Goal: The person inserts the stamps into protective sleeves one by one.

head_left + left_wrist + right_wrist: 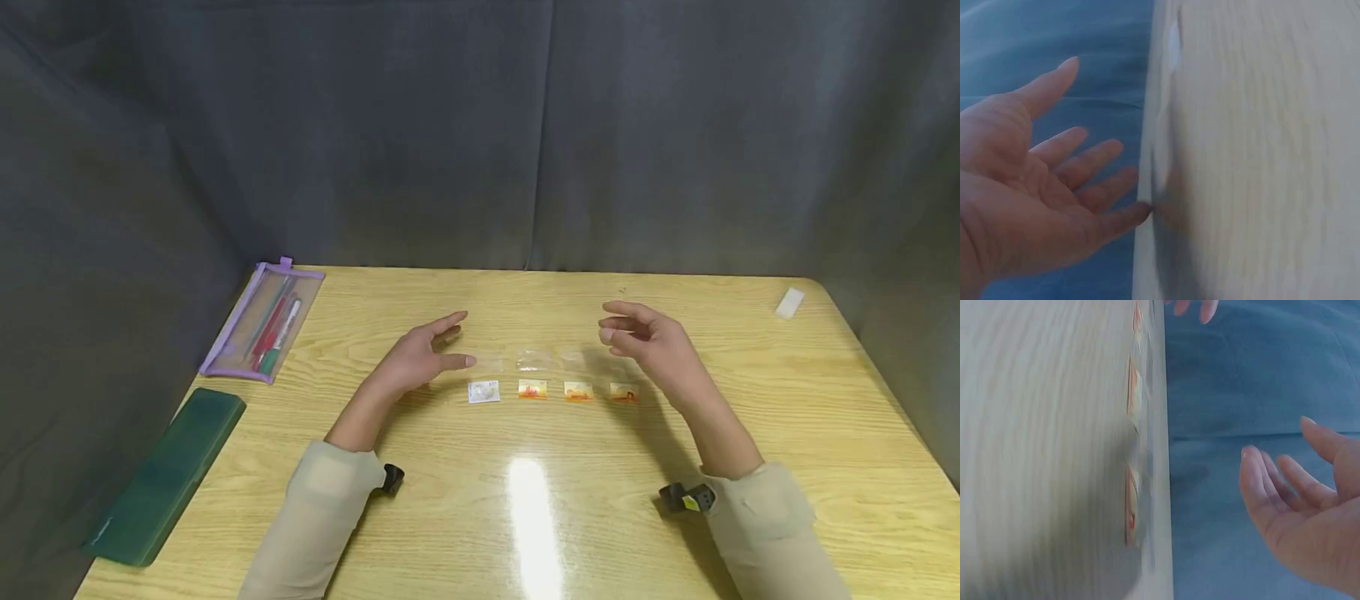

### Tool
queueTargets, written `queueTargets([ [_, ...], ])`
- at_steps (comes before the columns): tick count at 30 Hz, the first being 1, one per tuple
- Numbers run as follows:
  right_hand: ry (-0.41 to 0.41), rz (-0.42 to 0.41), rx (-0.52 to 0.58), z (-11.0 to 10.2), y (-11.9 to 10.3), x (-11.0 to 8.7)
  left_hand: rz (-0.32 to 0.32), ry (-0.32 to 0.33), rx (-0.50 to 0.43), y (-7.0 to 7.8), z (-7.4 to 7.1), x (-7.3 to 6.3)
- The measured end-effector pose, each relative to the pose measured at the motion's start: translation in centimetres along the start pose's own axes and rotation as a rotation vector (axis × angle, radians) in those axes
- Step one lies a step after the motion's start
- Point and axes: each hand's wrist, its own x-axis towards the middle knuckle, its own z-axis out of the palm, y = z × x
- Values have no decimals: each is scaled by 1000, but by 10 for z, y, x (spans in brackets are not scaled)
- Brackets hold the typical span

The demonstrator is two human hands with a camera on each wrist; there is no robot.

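Several small stamp-like pieces lie in a row on the wooden table: a pale grey-blue piece [483,392] on the left, then orange-and-yellow ones such as the middle piece [578,392]. Behind them runs a row of small clear plastic sleeves [534,360], faint against the wood. My left hand [420,357] hovers by the row's left end, fingers spread and holding nothing. Near the right end, my right hand [654,346] is raised with loosely bent, empty fingers. The right wrist view shows the right hand [1300,500] apart from an orange-edged piece [1132,506].
On the left lie a mesh zip pouch [225,333] with purple edging, holding pens, and a dark green case [168,475]. A small white block [789,303] sits at the far right corner. Dark curtains [480,133] hang behind the table.
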Motion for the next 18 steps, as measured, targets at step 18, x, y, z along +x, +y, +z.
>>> queueTargets([
  [18, -164, -40, -168, 68, -3, 5, -19, 85, 305, -4, 7, 12],
])
